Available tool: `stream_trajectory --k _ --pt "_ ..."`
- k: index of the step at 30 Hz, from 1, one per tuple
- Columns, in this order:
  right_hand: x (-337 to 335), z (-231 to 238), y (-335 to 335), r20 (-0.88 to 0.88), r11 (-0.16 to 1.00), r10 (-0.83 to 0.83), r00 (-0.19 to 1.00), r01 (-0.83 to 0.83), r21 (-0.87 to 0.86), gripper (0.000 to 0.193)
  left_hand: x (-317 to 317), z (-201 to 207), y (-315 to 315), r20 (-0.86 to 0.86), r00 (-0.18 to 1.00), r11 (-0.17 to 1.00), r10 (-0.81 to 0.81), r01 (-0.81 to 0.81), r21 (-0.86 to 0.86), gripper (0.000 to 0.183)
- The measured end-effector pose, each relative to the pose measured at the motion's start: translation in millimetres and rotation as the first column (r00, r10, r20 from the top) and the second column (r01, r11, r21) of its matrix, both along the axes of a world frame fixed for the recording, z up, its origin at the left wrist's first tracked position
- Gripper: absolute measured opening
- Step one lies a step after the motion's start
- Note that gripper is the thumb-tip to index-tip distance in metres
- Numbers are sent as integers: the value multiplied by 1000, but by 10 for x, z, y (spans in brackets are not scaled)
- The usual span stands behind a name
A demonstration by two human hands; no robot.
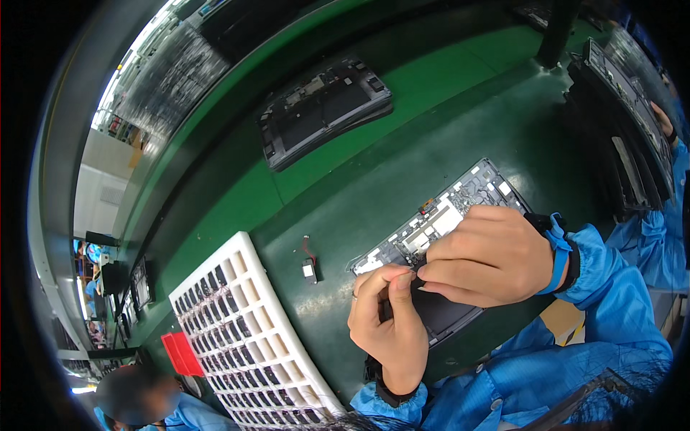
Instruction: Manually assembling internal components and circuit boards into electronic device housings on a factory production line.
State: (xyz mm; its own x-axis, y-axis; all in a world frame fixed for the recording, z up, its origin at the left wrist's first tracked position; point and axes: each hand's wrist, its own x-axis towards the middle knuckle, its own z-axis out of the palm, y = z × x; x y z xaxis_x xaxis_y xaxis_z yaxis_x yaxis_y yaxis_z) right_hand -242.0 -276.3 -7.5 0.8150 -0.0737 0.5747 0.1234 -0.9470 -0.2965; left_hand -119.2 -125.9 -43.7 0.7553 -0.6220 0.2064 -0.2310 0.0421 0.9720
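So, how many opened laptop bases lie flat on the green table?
2: one opened laptop base under both hands, one opened laptop base farther up the green table. The upright stack at right may hold more.

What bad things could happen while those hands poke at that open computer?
Both hands, left hand and right hand, pinch something tiny over the open laptop base; it might slip and get lost among the parts. The small loose part with red wires lies unprotected on the green table and could be knocked away.
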Motion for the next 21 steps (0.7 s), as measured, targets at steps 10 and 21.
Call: stream_trajectory --k 10,21 --pt "-36 178 -29 -269 250 139 953 229 941 17 2 -104 -42 -7 992 986 -122 121 -116 11" --pt "-166 186 -481 -264 837 -289 920 377 398 38 160 52 -1 -107 993 985 -56 73 158 8"
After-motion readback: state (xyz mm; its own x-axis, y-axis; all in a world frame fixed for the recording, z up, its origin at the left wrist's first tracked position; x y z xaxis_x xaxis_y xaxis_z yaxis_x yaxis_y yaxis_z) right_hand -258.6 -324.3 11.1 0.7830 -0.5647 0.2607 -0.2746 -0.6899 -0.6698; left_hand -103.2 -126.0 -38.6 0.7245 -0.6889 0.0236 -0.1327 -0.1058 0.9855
